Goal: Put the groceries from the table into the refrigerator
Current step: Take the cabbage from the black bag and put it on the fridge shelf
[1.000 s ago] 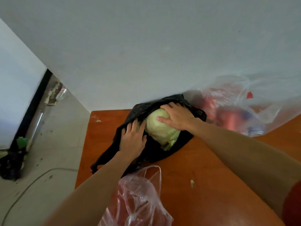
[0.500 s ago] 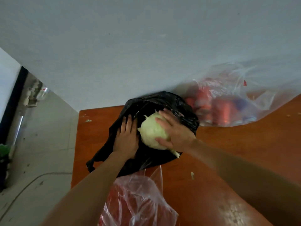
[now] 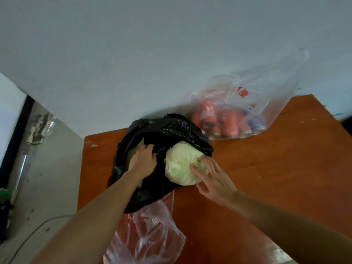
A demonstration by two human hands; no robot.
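A black plastic bag (image 3: pixel 152 195) lies open on the orange-brown table (image 3: pixel 266 168). A pale green cabbage (image 3: pixel 181 164) sits at the bag's right edge, mostly out of its mouth. My right hand (image 3: pixel 211 178) rests against the cabbage's right side with spread, nearly straight fingers. My left hand (image 3: pixel 142 161) reaches into the bag, its fingers curled over a second cabbage (image 3: pixel 132 154) that the hand and bag mostly hide.
A clear bag of red and purple cans (image 3: pixel 228 121) lies at the back against the wall. Another clear bag with something red (image 3: pixel 144 235) sits at the table's near edge. Left of the table are the grey floor (image 3: pixel 47 187) and a cable.
The cabbage has moved right, out of the bag's mouth. My right hand slid from its top to its right side. My left hand went from the bag's edge into the bag.
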